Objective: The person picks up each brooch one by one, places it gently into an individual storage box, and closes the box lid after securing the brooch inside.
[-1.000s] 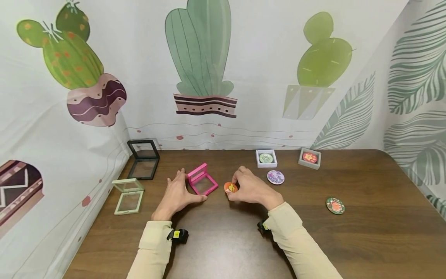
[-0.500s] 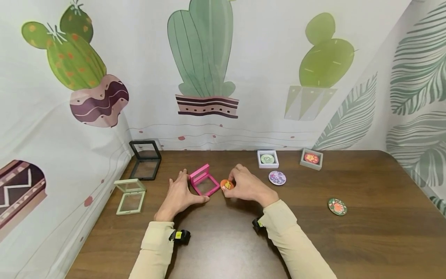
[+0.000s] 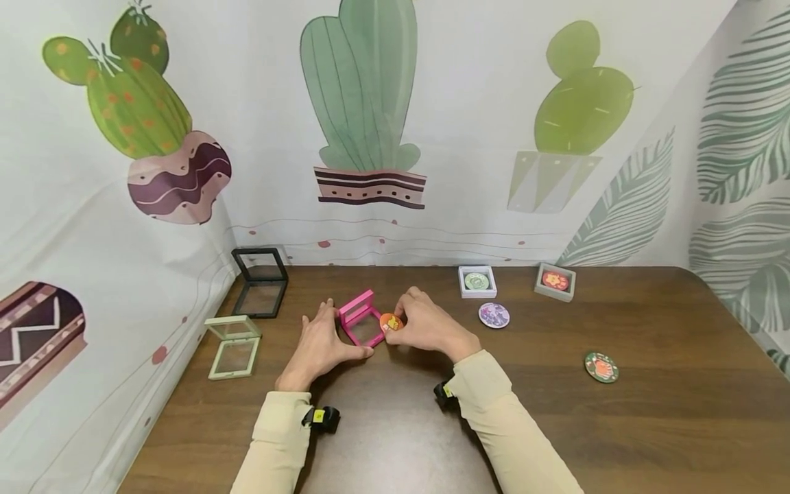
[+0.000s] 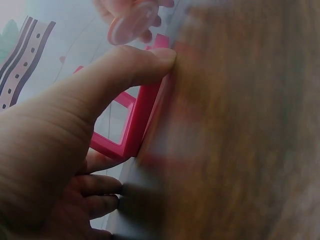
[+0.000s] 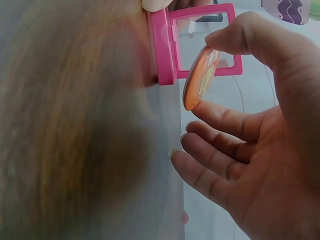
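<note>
My left hand (image 3: 321, 346) holds a pink hinged display case (image 3: 356, 301) on the table, thumb along its front edge and fingers behind its left side. The case's lid stands raised, and its clear film pane shows. In my right hand (image 3: 428, 329) a round orange badge (image 3: 391, 322) is pinched by its rim between thumb and index finger. In the right wrist view this badge (image 5: 201, 80) is tilted beside the case's base (image 5: 162, 47), with the other fingers spread loosely. The left wrist view shows the left thumb (image 4: 145, 62) on the case's edge.
At the left stand an open black case (image 3: 278, 295) and an open pale green case (image 3: 233, 375). A white box (image 3: 478, 293) and a grey box (image 3: 553, 293), each with a badge inside, are at the back. A purple badge (image 3: 494, 315) and a dark green badge (image 3: 601, 368) lie loose.
My right hand has moved left with the orange badge, bringing it from a gap away to the right edge of the pink case. The left hand keeps its hold on the case.
</note>
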`<state>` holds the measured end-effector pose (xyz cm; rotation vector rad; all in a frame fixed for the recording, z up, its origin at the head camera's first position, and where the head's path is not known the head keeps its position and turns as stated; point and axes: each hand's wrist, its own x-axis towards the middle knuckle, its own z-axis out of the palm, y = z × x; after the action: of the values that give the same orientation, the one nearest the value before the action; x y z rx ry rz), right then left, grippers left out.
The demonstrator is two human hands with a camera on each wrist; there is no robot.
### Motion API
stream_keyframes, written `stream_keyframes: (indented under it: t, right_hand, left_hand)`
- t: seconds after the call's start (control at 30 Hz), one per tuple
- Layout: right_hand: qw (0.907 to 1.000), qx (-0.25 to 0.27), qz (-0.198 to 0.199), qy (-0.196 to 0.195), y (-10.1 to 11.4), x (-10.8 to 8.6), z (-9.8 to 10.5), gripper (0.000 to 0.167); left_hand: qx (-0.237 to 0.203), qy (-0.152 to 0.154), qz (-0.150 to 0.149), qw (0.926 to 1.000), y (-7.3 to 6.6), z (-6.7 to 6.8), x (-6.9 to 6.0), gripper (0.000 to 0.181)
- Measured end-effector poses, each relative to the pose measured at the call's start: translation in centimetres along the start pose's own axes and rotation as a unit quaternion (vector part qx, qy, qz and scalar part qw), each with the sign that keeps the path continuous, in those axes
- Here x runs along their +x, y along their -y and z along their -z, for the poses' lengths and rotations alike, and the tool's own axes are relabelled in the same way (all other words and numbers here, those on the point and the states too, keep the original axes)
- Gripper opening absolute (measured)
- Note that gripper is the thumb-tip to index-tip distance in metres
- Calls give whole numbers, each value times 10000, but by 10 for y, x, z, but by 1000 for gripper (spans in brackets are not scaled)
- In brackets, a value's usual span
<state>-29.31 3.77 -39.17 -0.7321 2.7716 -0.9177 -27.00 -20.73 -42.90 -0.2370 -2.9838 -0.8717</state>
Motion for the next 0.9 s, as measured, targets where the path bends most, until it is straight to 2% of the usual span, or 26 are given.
stream_keyframes:
  t: [0.47,0.9]
  right_hand:
    - [9997,238,104,-32,10,15,-15,39]
    - [9997,48,83,-226,16,22,-28,39]
  left_hand:
    - [-23,-44,-9,10000,-2,1,-1,87]
    - [-163,-47,-15,9999,-2,0,-2,88]
